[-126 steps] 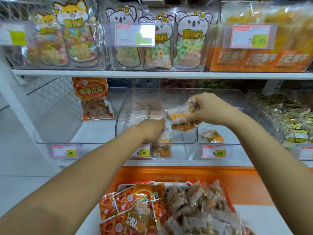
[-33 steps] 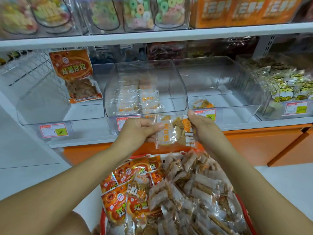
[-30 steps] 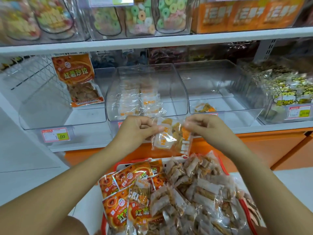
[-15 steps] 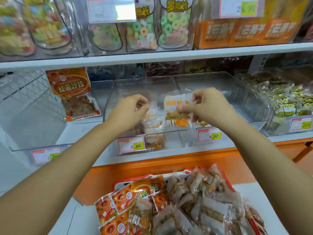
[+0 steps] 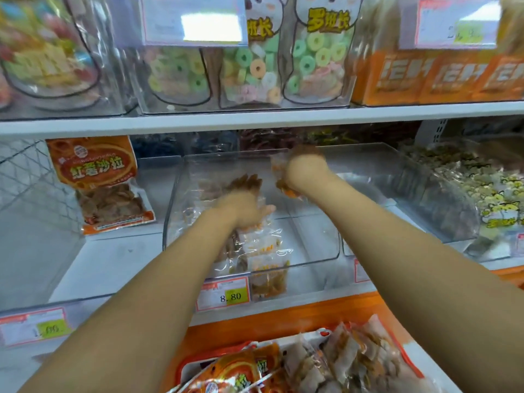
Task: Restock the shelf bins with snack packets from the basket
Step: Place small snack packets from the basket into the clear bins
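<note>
A snack packet (image 5: 285, 191) is held by right hand (image 5: 304, 171) inside bin (image 5: 312, 251); left hand (image 5: 245, 207) is too blurred to call; orange pouch (image 5: 99, 182) is propped at 9 o'clock.

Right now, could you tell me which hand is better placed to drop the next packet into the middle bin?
Right. The right hand grips a packet over the middle bin; the left hand lies low on the stocked packets, apparently holding none.
</note>
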Demonstrator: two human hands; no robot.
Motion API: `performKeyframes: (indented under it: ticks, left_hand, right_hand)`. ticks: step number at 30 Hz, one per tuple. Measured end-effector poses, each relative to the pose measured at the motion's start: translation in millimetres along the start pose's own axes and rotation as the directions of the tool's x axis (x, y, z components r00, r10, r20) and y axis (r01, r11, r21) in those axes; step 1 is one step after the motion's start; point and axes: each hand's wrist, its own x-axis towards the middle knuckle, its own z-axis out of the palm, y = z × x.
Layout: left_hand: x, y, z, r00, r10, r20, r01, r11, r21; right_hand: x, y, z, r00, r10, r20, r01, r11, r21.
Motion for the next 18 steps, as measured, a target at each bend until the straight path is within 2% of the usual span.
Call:
performKeyframes:
  ticks: [4, 7, 10, 14, 16, 18]
  left_hand:
    - [3, -2, 12, 0.990, -0.140, -0.027, 0.141, 0.987, 0.074]
    - [4, -1, 12, 0.983, -0.180, -0.035, 0.181, 0.982, 0.060]
    - [4, -3, 14, 0.979, -0.192, -0.062, 0.195, 0.980, 0.046]
    - [6, -8, 15, 0.980, -0.136, -0.148, 0.144, 0.989, 0.044]
    - [10, -12, 17, 0.980, -0.084, -0.181, 0.094, 0.994, 0.050]
    - [12, -13, 20, 0.980, -0.090, -0.176, 0.099, 0.994, 0.042]
  right_hand:
    - [35, -7, 15, 0.997, 0.063, 0.049, -0.061, 0.998, -0.023]
    - [47, -9, 26, 0.992, 0.054, 0.117, -0.044, 0.996, -0.081]
    - [57, -11, 36, 0.990, 0.004, 0.141, 0.013, 0.993, -0.118]
    - [61, -11, 49, 0.939, 0.027, 0.342, -0.014, 0.999, -0.041]
    - [59, -10, 56, 0.949, 0.024, 0.314, -0.026, 1.000, 0.003]
    - [59, -10, 64, 0.962, 0.047, 0.270, -0.036, 0.998, -0.046]
